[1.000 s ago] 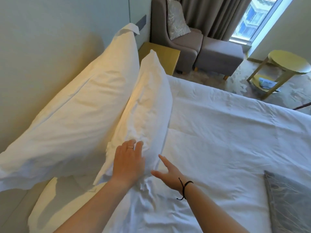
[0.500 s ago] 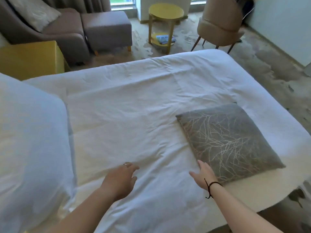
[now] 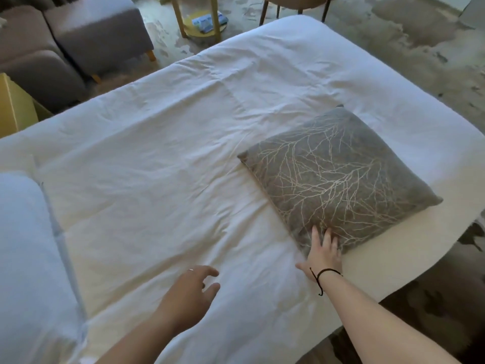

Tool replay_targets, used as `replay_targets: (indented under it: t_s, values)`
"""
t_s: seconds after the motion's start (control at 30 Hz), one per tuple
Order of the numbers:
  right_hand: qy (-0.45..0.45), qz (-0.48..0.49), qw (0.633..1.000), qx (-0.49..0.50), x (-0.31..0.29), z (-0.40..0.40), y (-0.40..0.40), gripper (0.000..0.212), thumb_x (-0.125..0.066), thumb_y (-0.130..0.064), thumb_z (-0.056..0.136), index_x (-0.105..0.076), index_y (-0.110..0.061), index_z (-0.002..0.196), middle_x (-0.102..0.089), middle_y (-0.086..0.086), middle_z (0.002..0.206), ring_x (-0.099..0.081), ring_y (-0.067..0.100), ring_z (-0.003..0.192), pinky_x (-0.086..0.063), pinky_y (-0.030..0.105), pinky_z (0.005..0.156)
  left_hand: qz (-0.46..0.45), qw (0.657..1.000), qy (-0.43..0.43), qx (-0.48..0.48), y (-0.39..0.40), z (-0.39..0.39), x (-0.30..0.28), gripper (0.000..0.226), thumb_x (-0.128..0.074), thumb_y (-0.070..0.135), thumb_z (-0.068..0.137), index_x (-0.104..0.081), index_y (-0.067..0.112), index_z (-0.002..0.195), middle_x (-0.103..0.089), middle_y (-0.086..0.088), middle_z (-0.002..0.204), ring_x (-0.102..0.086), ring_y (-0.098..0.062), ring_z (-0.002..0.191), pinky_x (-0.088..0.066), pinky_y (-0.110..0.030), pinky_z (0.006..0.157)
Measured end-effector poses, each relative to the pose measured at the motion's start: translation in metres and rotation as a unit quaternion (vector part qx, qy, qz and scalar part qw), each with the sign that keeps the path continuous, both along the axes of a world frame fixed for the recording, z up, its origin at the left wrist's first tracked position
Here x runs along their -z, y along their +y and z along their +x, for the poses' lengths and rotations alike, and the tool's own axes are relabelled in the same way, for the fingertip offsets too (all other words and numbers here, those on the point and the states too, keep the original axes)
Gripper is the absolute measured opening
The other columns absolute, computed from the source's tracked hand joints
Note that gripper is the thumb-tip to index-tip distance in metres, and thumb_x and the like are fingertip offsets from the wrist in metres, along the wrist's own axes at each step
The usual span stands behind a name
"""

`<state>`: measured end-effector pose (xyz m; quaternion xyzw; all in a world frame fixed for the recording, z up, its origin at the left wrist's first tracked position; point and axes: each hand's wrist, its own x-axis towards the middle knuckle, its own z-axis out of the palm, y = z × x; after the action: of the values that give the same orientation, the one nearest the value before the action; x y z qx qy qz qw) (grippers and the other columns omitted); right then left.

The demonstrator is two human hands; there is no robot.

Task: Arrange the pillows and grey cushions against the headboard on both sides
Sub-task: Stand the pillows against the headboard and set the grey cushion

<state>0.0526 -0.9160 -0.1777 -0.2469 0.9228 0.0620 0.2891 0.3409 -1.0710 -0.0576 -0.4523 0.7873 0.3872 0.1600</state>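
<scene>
Right hand [image 3: 324, 254] now reaching grey cushion [image 3: 338, 177], fingers on near corner

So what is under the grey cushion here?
The grey cushion lies flat on the white duvet. The right hand rests on its near corner. Anything beneath the cushion itself is hidden.

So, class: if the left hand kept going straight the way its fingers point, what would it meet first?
Probably the grey cushion: the left hand hovers open over the white duvet, fingers aimed toward the cushion's near corner. Depth is unclear.
</scene>
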Motion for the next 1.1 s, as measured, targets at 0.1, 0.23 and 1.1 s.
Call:
replay_targets:
  t_s: [0.1,0.23,1.1]
  values:
    - [0.034,0.005,0.999,-0.028,0.005,-0.004,0.0,0.108,-0.074,-0.031,0.079,0.005,-0.025,0.153,-0.004,0.015,0.161,-0.014,0.036,0.145,-0.023,0.047,0.116,-0.018,0.998,-0.054,0.023,-0.001,0.007,0.006,0.018,-0.05,0.047,0.094,-0.057,0.043,0.11,-0.054,0.019,0.118,-0.056,-0.001,0.102,-0.048,-0.03,0.089]
    - [0.043,-0.04,0.998,0.002,0.009,-0.001,-0.001,0.086,-0.061,-0.006,0.083,-0.014,-0.021,0.154,-0.048,0.015,0.135,-0.053,0.032,0.116,-0.047,0.039,0.093,-0.019,0.995,-0.082,0.05,0.003,0.008,0.012,0.023,-0.047,0.048,0.095,-0.055,0.042,0.115,-0.052,0.019,0.119,-0.057,-0.005,0.104,-0.047,-0.031,0.087]
    - [-0.491,-0.303,0.801,-0.16,-0.248,0.286,-0.172,0.014,-0.066,-0.011,0.084,-0.077,-0.018,0.079,-0.075,0.006,0.077,-0.07,0.019,0.074,-0.059,0.043,0.08,0.027,0.942,0.077,-0.326,-0.074,0.142,-0.157,0.02,-0.072,0.021,0.068,-0.071,0.002,0.076,-0.065,-0.004,0.067,-0.058,-0.015,0.062,-0.047,-0.028,0.054]
